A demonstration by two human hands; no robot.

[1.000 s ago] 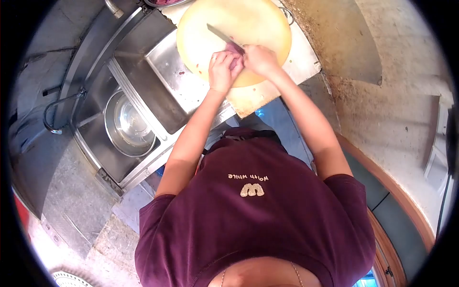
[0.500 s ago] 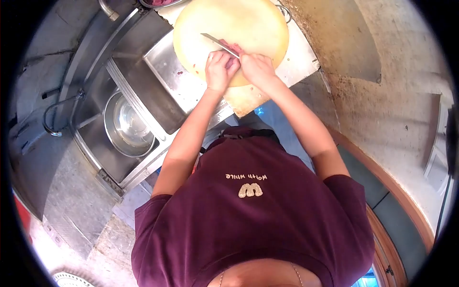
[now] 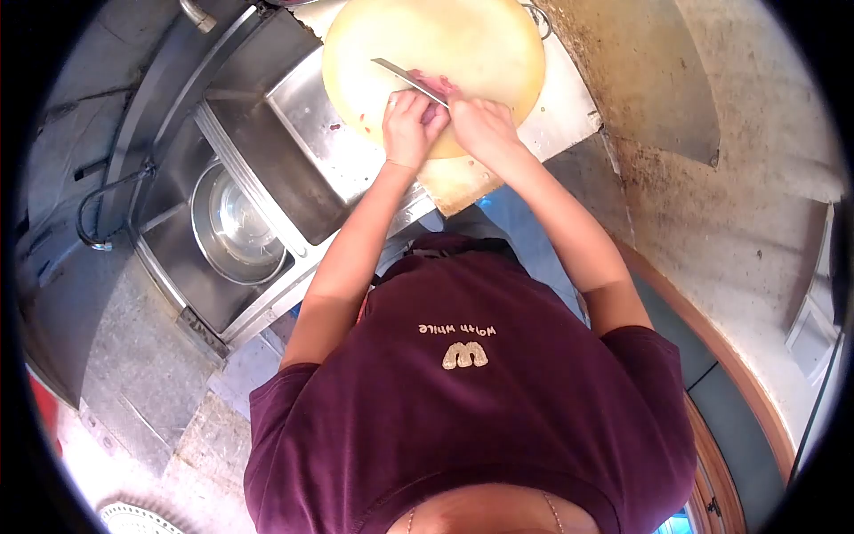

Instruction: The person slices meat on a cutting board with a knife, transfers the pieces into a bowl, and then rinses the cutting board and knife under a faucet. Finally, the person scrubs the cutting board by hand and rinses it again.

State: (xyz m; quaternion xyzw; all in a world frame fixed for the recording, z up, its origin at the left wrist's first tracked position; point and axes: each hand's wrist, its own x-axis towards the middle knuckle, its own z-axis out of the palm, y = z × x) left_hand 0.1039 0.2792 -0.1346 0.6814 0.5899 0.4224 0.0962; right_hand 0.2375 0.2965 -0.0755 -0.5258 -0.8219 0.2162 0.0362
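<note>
A round, pale yellow cutting board (image 3: 463, 44) lies on the white counter ahead of me. My left hand (image 3: 407, 125) presses a small pinkish piece of meat (image 3: 434, 111) against the board's near edge. My right hand (image 3: 482, 125) sits right beside it, closed on the handle of a knife (image 3: 405, 76). The blade points away to the left over the board, just above the meat. The two hands touch each other, and most of the meat is hidden between them.
Left of the board is a stainless steel sink (image 3: 267, 151), with a round metal bowl (image 3: 236, 222) in the lower basin and a tap (image 3: 102, 205) further left. A stained wall (image 3: 712, 178) runs along the right. My maroon shirt (image 3: 471, 392) fills the lower view.
The knife blade has shifted left and lies flatter across the board than a second ago. Both hands stay close together on the meat, moved slightly up and left.
</note>
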